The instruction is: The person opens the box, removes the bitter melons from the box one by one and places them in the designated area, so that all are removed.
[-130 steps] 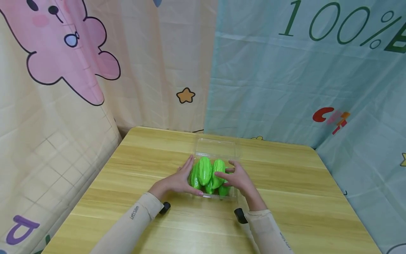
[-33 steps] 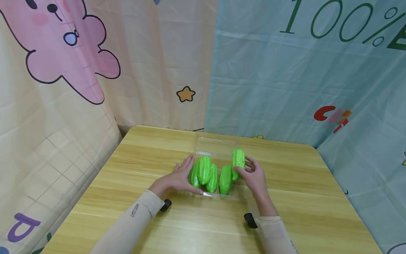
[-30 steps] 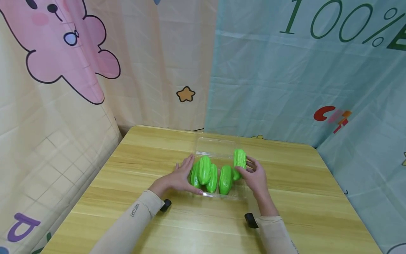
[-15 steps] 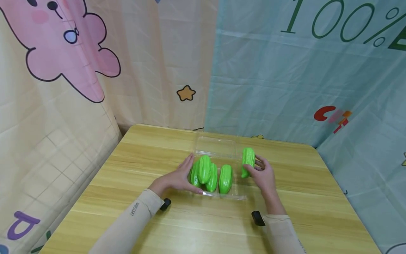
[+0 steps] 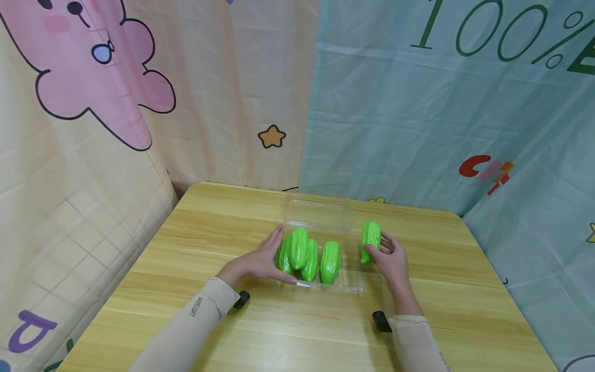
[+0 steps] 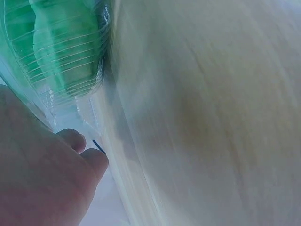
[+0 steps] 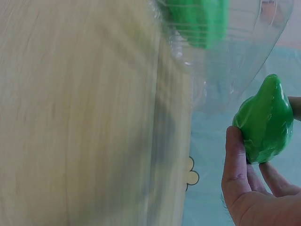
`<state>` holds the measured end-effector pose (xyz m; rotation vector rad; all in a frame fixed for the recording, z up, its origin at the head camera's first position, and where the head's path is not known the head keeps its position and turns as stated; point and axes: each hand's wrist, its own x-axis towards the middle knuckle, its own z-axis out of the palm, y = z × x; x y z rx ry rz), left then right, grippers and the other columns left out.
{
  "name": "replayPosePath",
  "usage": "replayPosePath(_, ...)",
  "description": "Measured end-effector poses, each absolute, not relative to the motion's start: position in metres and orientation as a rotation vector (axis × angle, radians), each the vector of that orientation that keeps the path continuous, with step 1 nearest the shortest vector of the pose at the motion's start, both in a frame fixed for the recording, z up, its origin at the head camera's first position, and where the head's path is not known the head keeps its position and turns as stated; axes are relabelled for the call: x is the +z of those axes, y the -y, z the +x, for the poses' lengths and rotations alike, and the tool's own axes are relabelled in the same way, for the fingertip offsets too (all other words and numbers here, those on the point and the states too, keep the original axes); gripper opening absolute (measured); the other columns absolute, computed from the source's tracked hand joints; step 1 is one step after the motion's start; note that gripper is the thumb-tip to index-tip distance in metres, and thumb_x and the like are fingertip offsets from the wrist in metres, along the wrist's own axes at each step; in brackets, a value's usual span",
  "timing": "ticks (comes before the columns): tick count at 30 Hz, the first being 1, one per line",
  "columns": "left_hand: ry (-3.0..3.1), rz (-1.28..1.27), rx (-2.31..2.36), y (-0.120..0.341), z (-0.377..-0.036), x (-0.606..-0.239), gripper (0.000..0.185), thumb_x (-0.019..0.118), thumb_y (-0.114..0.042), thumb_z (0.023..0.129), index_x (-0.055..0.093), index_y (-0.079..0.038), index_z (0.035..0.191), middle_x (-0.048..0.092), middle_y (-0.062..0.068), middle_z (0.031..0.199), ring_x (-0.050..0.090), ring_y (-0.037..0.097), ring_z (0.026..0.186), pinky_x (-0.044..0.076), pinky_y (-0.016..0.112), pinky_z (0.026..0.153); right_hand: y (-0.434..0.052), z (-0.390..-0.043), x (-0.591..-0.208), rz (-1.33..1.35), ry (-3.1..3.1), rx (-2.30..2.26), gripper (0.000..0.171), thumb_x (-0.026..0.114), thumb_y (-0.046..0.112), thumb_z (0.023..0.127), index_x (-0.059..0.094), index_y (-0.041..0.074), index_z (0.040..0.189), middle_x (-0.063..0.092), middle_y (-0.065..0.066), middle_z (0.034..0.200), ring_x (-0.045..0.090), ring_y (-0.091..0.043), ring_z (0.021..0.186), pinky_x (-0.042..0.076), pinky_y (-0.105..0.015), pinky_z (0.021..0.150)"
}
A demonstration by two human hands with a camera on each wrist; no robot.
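A clear plastic clamshell box (image 5: 349, 279) stands on the table with its lid folded back, holding several glossy, ridged green bitter melons (image 5: 299, 249). Three of them crowd its left side, and another melon (image 5: 330, 262) lies apart to their right. My left hand (image 5: 260, 264) rests against the box's left side, fingers straight along the wall and thumb at the front rim. Just right of the box, my right hand (image 5: 391, 261) grips a bitter melon (image 5: 371, 241) between thumb and fingers. In the right wrist view, this melon (image 7: 265, 122) is raised above the table with its pointed end showing.
The transparent lid (image 5: 317, 214) lies open behind the box, toward the table's back edge. Wooden table surface (image 5: 432, 263) extends to the right of my right hand. Printed curtains (image 5: 395, 113) hang behind the table.
My right hand reached into the pile, lifted out a bitter melon and carried it right, past the box's right wall; lately it dips slightly. My left hand stays at the box.
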<state>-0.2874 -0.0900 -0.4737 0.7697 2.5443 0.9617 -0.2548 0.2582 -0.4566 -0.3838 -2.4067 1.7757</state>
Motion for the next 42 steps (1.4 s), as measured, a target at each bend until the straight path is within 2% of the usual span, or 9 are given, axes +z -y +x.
replayPosePath(8, -2.546, 0.77, 0.963, 0.09, -0.288, -0.474, 0.148, 0.087, -0.062, 0.068, -0.016, -0.007, 0.159, -0.021, 0.01, 0.166, -0.013, 0.027, 0.15, -0.002, 0.053, 0.119, -0.272, -0.255, -0.463, -0.432, 2.407, 1.743, 0.075, 0.076, 0.026, 0.092, 0.038, 0.007, 0.155, 0.045, -0.02, 0.144, 0.05, -0.035, 0.127, 0.05, -0.014, 0.072)
replayPosePath(23, -2.531, 0.763, 0.966, 0.09, -0.287, -0.473, 0.148, 0.087, -0.062, 0.067, -0.017, -0.008, 0.158, -0.023, 0.01, 0.165, -0.015, 0.025, 0.15, -0.003, 0.051, 0.12, -0.295, -0.258, -0.473, -0.523, 2.421, 1.658, 0.068, 0.077, 0.026, 0.091, 0.047, 0.002, 0.147, 0.047, -0.019, 0.144, 0.051, -0.034, 0.127, 0.049, -0.013, 0.071)
replayPosePath(35, -2.525, 0.745, 0.97, 0.089, -0.288, -0.475, 0.148, 0.087, -0.062, 0.067, -0.018, -0.01, 0.158, -0.028, 0.0, 0.162, -0.015, 0.026, 0.15, -0.004, 0.05, 0.12, -0.313, -0.258, -0.473, -0.547, 2.429, 1.609, 0.065, 0.075, 0.022, 0.092, 0.048, -0.001, 0.146, 0.048, -0.022, 0.145, 0.051, -0.035, 0.126, 0.049, -0.013, 0.068)
replayPosePath(42, -2.528, 0.75, 0.972, 0.089, -0.287, -0.474, 0.148, 0.087, -0.062, 0.067, -0.018, -0.009, 0.158, -0.026, 0.004, 0.164, -0.014, 0.027, 0.15, -0.003, 0.051, 0.119, -0.325, -0.26, -0.473, -0.545, 2.472, 1.506, 0.063, 0.074, 0.02, 0.092, 0.049, -0.003, 0.145, 0.048, -0.024, 0.146, 0.051, -0.038, 0.127, 0.046, -0.011, 0.067)
